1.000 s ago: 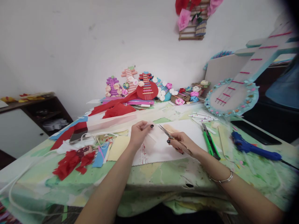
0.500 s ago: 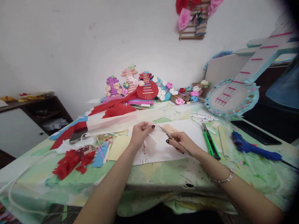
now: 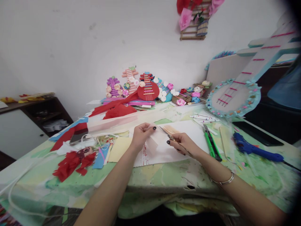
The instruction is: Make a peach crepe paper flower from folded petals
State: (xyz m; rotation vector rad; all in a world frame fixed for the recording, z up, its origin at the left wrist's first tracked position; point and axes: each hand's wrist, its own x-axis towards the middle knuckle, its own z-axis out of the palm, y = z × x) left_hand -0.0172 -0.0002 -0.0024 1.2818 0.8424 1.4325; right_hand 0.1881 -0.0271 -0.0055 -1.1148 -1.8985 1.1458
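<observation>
My left hand [image 3: 140, 135] pinches the top edge of a thin, pale translucent sheet [image 3: 154, 142] and holds it up above a white board [image 3: 178, 147] on the table. My right hand [image 3: 182, 143] is closed round a pair of scissors [image 3: 167, 134], whose blades point up and left at the sheet's right edge. Both hands are in the middle of the table, a hand's width apart.
A green utility knife [image 3: 211, 142] lies right of the board, with a blue glue gun [image 3: 255, 150] further right. Red paper scraps [image 3: 70, 164] and white cord [image 3: 21, 185] lie at the left. Small craft guitars [image 3: 148, 89] line the wall; a big blue one [image 3: 235, 95] leans at right.
My hands and the scissors have barely shifted; the sheet hangs a little differently under my left hand.
</observation>
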